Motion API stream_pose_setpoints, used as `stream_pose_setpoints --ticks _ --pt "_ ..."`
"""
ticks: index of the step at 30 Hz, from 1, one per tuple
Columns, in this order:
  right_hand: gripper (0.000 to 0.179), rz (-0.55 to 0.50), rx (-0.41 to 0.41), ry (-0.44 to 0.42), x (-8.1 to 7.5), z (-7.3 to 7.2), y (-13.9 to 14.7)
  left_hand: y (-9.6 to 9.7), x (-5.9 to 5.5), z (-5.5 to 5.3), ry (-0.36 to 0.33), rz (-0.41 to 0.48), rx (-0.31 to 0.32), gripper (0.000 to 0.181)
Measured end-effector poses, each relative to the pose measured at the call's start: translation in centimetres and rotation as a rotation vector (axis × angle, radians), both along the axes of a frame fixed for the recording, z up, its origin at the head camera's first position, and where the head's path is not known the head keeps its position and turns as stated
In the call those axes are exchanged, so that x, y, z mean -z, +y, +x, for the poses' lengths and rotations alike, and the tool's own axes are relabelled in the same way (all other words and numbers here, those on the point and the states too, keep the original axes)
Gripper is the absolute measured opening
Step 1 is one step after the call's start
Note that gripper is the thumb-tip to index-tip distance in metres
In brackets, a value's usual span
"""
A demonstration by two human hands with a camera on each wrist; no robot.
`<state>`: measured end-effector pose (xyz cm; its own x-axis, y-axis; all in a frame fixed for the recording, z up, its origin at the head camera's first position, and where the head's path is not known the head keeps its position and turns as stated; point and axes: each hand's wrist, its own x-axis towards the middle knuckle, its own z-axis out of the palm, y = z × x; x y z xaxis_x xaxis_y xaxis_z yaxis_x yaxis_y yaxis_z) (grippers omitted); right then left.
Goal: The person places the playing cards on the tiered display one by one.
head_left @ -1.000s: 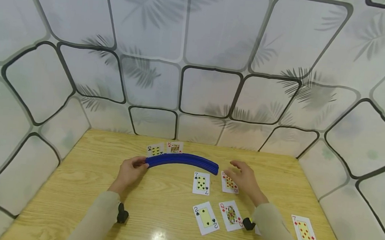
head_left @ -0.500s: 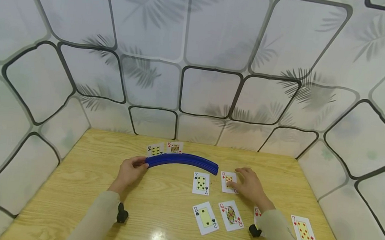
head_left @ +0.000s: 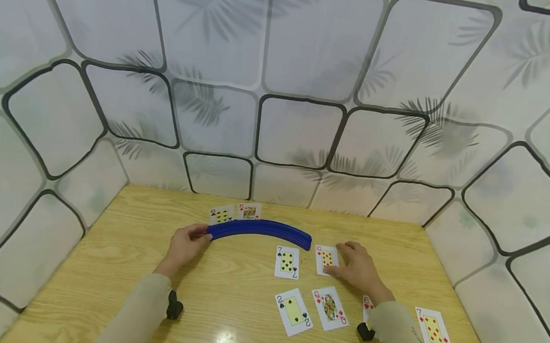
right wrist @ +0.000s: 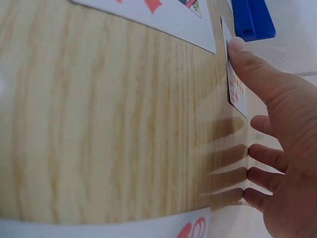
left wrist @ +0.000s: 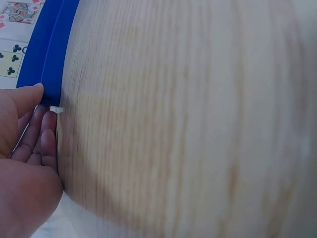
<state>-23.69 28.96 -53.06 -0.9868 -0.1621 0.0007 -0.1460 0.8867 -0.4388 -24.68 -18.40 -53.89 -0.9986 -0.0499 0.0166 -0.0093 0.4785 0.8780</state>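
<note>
My left hand [head_left: 185, 246] pinches the left end of a curved blue card holder [head_left: 262, 226] between thumb and fingers. A six of clubs [left wrist: 8, 63] and a king of diamonds [head_left: 250, 211] stand in the holder. To the right of the holder, a ten of diamonds [head_left: 325, 257] lies face up. My right hand [head_left: 358, 268] is at that card's right side, its thumb touching the card near the lower edge. Spread apart from the thumb, the other fingers [right wrist: 267, 156] rest with their tips at the tabletop beyond the card, loosely bent.
A seven of spades [head_left: 287, 262] lies just below the holder's right end. Nearer are a two of spades [head_left: 293, 312], a queen of diamonds [head_left: 330, 308] and, at the right, a seven of diamonds [head_left: 434, 330]. My right sleeve partly covers a red six [head_left: 367, 306]. A patterned wall backs the wooden table [head_left: 165, 206].
My right hand has shifted right, from over the ten of diamonds to its right side, and the thumb has come down onto the card. The left hand and holder have stayed put.
</note>
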Motion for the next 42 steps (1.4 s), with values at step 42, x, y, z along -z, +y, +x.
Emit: stream_pose_setpoints --ticks 42 --pt "0.056 -0.294 0.084 -0.027 -1.1 0.0 -1.0 0.1 0.0 0.1 -0.007 0.006 -0.006 0.036"
